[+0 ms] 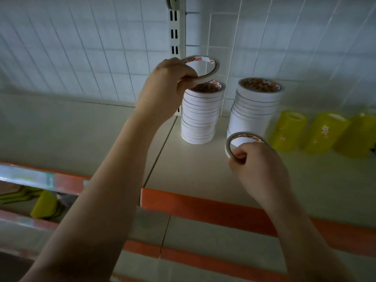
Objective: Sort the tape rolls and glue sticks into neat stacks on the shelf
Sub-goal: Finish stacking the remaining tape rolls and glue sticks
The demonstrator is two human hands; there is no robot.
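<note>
Two tall stacks of thin white tape rolls stand on the shelf point(193, 171): a left stack point(201, 115) and a right stack point(254, 106). My left hand point(168, 88) pinches a single thin tape roll point(207, 66) by its rim, held just above the left stack's top and apart from it. My right hand point(258, 167) grips another thin tape roll point(242, 139) low in front of the right stack, above the shelf surface. No glue sticks can be told apart in view.
Three yellow packages point(323, 133) stand in a row right of the stacks. A slotted white upright point(176, 33) and wire grid back panel rise behind. Orange strips point(203, 208) edge the shelves. Yellow-green items point(44, 204) lie on a lower shelf at left.
</note>
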